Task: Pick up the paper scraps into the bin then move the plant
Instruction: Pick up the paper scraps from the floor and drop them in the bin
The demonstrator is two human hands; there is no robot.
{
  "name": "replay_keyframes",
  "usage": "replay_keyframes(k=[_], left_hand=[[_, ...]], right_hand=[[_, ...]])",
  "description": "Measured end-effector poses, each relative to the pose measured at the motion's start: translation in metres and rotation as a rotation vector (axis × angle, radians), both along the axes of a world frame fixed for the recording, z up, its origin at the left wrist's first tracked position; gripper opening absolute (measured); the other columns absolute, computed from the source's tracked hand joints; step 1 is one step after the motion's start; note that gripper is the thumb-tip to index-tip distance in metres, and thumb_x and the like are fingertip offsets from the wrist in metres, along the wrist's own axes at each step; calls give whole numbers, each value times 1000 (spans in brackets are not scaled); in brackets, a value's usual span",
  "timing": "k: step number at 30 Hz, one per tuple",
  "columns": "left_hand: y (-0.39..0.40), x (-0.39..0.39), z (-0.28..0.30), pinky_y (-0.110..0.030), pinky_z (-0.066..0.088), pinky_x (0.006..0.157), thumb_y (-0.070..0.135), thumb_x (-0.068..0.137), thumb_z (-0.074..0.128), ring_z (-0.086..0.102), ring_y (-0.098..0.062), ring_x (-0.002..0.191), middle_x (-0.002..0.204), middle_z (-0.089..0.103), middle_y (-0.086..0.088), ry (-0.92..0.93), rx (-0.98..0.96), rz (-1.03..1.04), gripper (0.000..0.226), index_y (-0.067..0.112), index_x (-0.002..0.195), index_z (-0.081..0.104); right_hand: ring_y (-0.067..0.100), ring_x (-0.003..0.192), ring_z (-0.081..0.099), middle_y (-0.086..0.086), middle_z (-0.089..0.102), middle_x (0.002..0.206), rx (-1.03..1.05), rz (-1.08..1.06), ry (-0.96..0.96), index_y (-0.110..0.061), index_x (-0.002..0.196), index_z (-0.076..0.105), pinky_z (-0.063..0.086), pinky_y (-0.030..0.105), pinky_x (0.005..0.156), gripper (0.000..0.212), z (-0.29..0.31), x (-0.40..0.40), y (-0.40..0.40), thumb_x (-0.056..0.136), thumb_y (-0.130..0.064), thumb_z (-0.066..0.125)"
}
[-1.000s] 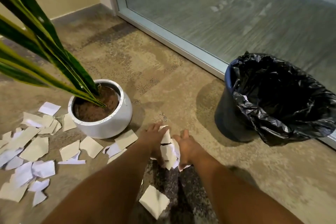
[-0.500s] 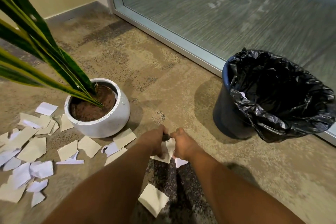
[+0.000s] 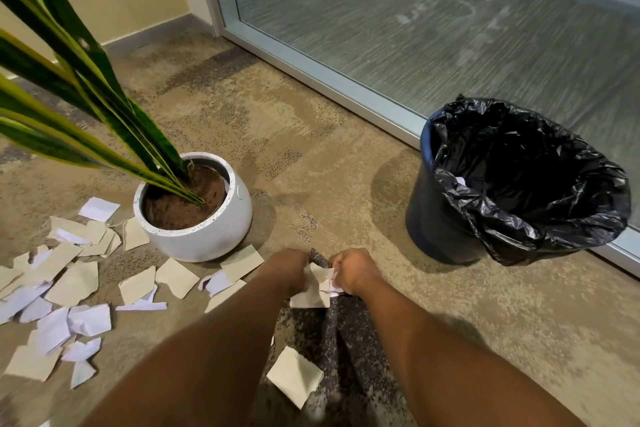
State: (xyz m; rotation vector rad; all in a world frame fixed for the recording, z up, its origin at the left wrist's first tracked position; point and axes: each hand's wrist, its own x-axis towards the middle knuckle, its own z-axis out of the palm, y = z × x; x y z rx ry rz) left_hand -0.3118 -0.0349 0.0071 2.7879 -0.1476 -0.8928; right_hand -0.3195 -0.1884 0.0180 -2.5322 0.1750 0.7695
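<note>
Head view: left hand [image 3: 289, 269] and right hand [image 3: 355, 269] fingers clamp paper scraps [image 3: 311, 291]; no readable writing.

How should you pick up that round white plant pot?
Probably with both hands low around the white pot's bulging sides, coming from the near side. The leaves lean away left, and the rim curves inward, a poorer hold.

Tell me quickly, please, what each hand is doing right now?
Left hand: grips the bunched pale paper scraps.
Right hand: grips the same scraps.
</note>
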Motion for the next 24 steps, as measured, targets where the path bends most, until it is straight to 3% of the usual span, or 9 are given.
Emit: replay_keyframes(k=[3,6,11,16,20,22,24], left_hand=[[3,-2,3,-33,45,97,30,83,75,55,-27,123,133,58,-9,41,43,-35,54,14,131,56],[4,-5,6,-34,46,99,30,83,72,56,-27,123,134,59,-10,84,39,-18,54,13,132,57],[0,5,27,-26,42,80,26,84,71,62,-24,111,113,65,-2,-25,-205,209,37,15,119,64],[-18,32,67,-30,46,82,41,95,58,62,-21,96,118,69,-8,-136,-339,397,40,13,123,65],[-36,58,103,-28,40,64,40,100,49,61,-22,75,91,70,-8,-254,-458,439,38,8,112,68],[-42,67,119,-29,47,68,41,98,51,65,-26,81,94,71,-10,-302,-500,472,39,8,114,66],[-49,75,134,-34,52,81,43,95,55,67,-31,94,107,71,-13,-337,-560,528,42,10,121,63]], right_hand=[[29,113,63,13,67,120,16,-53,-39,-8,112,71,52,32,97,27,10,1,-4,90,-3,56],[29,104,65,14,69,113,9,-169,-156,-7,107,74,54,30,93,29,24,5,-6,90,0,51],[29,94,66,15,67,106,-1,-290,-336,-8,103,73,53,29,79,32,58,16,-7,92,1,45],[30,97,63,15,66,106,-7,-230,-501,-8,107,70,57,43,86,24,105,35,-4,94,-3,50],[31,93,63,16,66,104,-23,-220,-677,-6,106,70,56,38,81,26,143,47,-10,92,0,49],[32,92,63,14,65,103,-10,-273,-731,-8,104,71,48,31,72,30,162,51,-15,91,0,45],[33,95,62,14,65,104,12,-321,-766,-9,102,72,47,32,72,33,180,54,-23,89,0,43]])
